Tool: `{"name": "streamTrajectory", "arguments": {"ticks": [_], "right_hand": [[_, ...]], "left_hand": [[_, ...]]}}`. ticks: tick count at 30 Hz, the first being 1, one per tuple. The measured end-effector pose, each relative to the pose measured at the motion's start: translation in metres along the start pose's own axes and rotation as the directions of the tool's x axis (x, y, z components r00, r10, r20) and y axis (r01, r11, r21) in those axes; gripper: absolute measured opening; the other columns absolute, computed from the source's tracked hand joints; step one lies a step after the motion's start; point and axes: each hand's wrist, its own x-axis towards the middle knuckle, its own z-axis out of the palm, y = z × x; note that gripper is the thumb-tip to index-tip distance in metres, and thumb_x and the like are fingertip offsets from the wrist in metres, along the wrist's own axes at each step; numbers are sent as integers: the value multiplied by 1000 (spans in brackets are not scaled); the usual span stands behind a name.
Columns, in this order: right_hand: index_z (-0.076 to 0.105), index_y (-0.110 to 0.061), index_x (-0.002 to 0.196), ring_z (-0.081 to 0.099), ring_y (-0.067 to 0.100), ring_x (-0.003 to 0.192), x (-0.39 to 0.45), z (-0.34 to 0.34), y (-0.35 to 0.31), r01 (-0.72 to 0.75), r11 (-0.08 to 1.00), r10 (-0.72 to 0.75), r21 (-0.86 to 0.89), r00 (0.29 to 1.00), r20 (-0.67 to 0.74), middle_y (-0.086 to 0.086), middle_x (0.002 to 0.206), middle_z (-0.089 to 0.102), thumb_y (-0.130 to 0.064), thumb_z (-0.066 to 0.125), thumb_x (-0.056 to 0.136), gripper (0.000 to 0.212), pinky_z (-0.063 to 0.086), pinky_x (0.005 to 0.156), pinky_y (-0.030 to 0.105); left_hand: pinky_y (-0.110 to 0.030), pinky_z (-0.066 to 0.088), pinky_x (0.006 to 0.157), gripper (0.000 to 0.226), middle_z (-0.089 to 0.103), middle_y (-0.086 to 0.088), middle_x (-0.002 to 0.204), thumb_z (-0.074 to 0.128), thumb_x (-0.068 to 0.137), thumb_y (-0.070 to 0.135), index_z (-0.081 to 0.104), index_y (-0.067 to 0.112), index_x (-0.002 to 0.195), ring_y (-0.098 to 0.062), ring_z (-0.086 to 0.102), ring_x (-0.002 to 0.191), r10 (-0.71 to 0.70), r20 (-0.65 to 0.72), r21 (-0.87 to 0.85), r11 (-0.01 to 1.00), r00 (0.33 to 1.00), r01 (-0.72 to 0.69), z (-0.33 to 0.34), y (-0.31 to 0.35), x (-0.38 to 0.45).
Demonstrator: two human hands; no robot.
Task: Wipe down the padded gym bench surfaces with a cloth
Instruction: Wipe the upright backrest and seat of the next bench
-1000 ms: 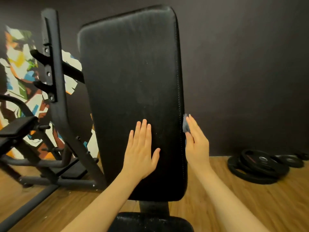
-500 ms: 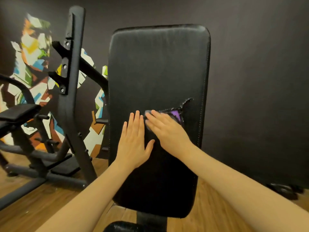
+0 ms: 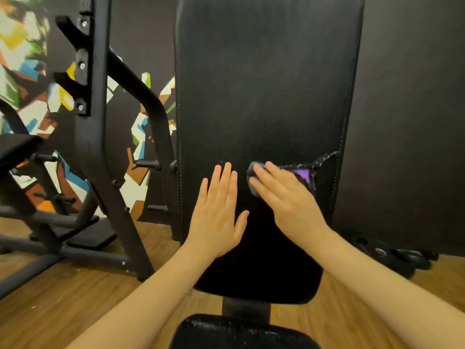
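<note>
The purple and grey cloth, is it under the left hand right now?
No, the purple and grey cloth lies under the right hand, while the left hand rests bare on the black padded backrest.

The backrest pad is a tall black padded panel with rounded corners and light stitching down both long edges, standing nearly upright and rising well above both hands. Its lower end curves in below the wrists. The left hand lies flat on its lower middle, fingers straight and together. Just beside it to the right, the right hand presses the cloth against the pad. The cloth is dark with pale speckles and a purple patch, mostly hidden under the palm; a corner sticks out up and to the right of that hand, toward the pad's right seam. Below both forearms sits the seat pad, black and glossy.
</note>
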Motion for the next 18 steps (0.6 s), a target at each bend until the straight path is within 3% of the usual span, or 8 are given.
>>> {"name": "streamTrajectory", "arguments": {"ticks": [3, 5, 7, 9, 11, 14, 16, 18], "right_hand": [[53, -7, 129, 41, 31, 130, -24, -1, 0, 139, 989, -131, -43, 980, 151, 12, 138, 48, 3, 48, 74, 56, 30, 108, 40], [52, -6, 128, 39, 33, 128, -4, -11, 19, 149, 984, -135, -99, 981, 141, 15, 136, 49, 5, 41, 74, 56, 32, 106, 44], [52, -3, 126, 39, 35, 127, 25, -29, 44, -1, 990, 2, -141, 1000, 13, 18, 134, 50, 4, 30, 78, 53, 33, 104, 47], [51, 0, 127, 38, 37, 130, 47, -42, 58, -224, 969, 215, -108, 973, -86, 18, 138, 46, 7, 37, 84, 46, 28, 107, 45], [49, 2, 129, 34, 38, 133, 49, -40, 49, -314, 948, 307, -62, 947, -96, 19, 141, 42, 9, 47, 85, 45, 22, 110, 39], [51, 2, 128, 37, 38, 131, 19, -20, 15, -96, 987, 104, -126, 992, 65, 20, 139, 43, 13, 56, 75, 54, 27, 108, 38], [54, 1, 125, 44, 38, 126, -4, -16, -2, 119, 981, -83, -150, 971, 226, 20, 136, 48, 12, 59, 66, 61, 35, 104, 43], [57, -2, 122, 49, 38, 121, 1, -26, 2, 199, 971, -158, -130, 951, 267, 19, 132, 52, 10, 53, 66, 57, 40, 99, 46]], "left_hand": [[-47, 16, 111, 74, 23, -19, 154, 34, 88, 46, 23, 1, 145, -31, 17, 142, 47, -16, 19, 999, 999, -47, 8, 1, -13], [-47, 16, 111, 73, 24, -20, 154, 34, 88, 45, 24, 1, 145, -33, 19, 142, 34, -18, 24, 999, 999, -34, 8, -1, -19], [-46, 16, 111, 73, 23, -20, 154, 33, 88, 44, 25, 0, 145, -35, 20, 142, 1, -32, 17, 1000, 999, 0, 7, -4, -22], [-46, 14, 112, 72, 23, -20, 154, 31, 89, 44, 26, -1, 146, -35, 19, 143, -25, -45, -7, 1000, 999, 24, 5, -6, -24], [-45, 13, 113, 72, 22, -20, 155, 30, 89, 44, 25, -1, 146, -35, 18, 143, -32, -38, -30, 999, 999, 31, 6, -6, -29], [-46, 14, 112, 72, 23, -19, 155, 29, 89, 43, 27, -1, 146, -34, 19, 143, -44, -50, -16, 999, 998, 43, 6, -7, -35], [-46, 15, 112, 72, 24, -20, 154, 30, 89, 44, 28, -1, 146, -35, 21, 143, -58, -36, -5, 998, 998, 58, 5, -10, -38], [-45, 14, 111, 72, 23, -19, 155, 36, 90, 45, 27, 0, 146, -34, 21, 143, -57, 4, 18, 998, 998, 57, 8, -15, -42]]}}
